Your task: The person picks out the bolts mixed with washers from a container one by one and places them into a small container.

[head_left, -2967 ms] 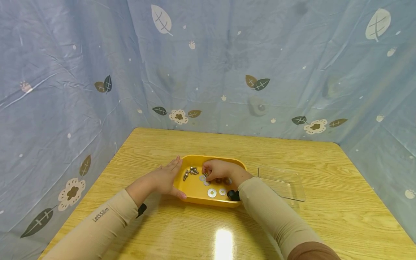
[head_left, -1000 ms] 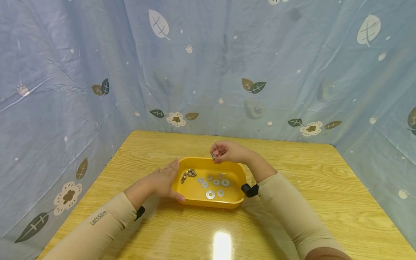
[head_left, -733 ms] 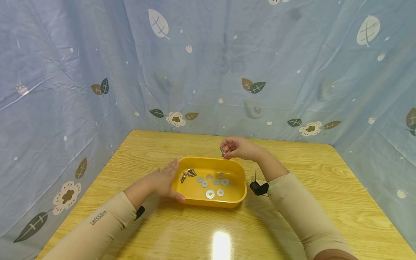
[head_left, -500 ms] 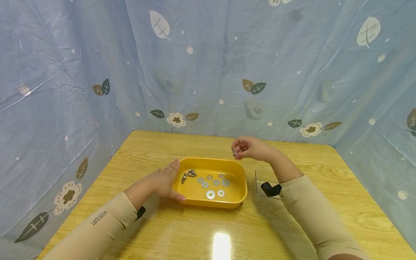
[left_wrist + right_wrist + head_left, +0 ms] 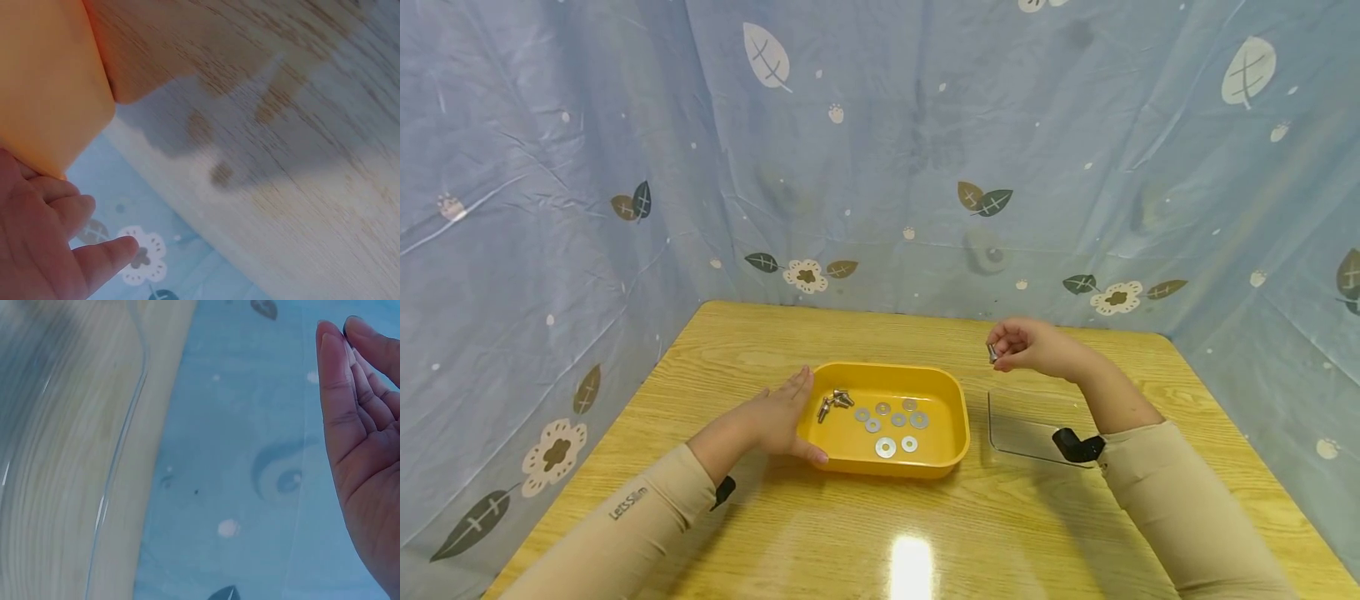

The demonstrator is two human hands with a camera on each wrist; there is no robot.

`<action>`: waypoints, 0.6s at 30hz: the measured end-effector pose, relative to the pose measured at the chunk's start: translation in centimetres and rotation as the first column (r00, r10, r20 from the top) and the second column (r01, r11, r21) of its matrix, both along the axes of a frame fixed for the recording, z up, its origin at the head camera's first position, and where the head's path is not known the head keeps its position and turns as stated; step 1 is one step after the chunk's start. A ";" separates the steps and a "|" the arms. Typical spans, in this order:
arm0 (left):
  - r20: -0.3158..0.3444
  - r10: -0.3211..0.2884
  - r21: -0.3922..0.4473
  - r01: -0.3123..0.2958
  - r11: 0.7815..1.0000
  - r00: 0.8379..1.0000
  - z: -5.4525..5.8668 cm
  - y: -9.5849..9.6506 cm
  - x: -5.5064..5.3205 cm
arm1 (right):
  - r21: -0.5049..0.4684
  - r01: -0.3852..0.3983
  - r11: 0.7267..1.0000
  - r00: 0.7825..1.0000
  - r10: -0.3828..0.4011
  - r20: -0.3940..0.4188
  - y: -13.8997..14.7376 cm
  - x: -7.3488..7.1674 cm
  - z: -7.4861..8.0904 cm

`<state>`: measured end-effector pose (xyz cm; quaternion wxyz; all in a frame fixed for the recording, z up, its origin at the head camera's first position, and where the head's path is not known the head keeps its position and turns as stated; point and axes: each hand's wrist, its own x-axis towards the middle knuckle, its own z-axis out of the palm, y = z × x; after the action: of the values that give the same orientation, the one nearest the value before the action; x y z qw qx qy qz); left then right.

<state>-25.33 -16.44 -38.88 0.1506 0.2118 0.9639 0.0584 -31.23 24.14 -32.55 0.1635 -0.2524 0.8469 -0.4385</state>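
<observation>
In the head view a yellow tray stands on the table. My left hand lies along the tray's left end, fingers straight on the far side and thumb at the front corner; the left wrist view shows the fingers against its wall. Several silver bolts lie at the tray's left, and several flat washers are spread over the middle and right. My right hand is raised beyond the tray's right end, pinching a small silver bolt between thumb and fingertips. In the right wrist view the fingers mostly hide the bolt.
A clear, shallow plastic container sits on the table right of the tray, partly behind a black wrist camera. A blue patterned curtain surrounds the back and sides of the table.
My right hand has come up out of the tray with the bolt and moved right, to above the far side of the clear container. My left hand has stayed at the tray's end.
</observation>
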 end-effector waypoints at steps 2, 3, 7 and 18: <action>-0.001 -0.001 -0.002 0.001 1.000 1.000 0.0 0.0 0.0 | 0.012 0.004 1.000 1.000 -0.004 -0.012 0.6 0.1 -0.2; -0.001 -0.002 -0.002 0.002 1.000 1.000 0.1 0.0 0.0 | 0.022 0.006 1.000 1.000 -0.005 -0.014 0.9 0.1 -0.2; 0.002 -0.005 -0.005 0.005 1.000 1.000 0.2 0.0 0.0 | 0.050 0.004 0.999 1.000 -0.004 -0.004 2.3 0.2 -0.5; 0.011 -0.001 0.012 0.001 1.000 1.000 0.2 0.0 0.0 | 0.074 -0.059 0.996 0.985 0.046 0.166 5.0 0.2 -1.9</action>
<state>-25.32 -16.46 -38.66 0.1546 0.2128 0.9626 0.0654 -31.03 29.19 -34.46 0.2537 -0.2310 0.8404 -0.4196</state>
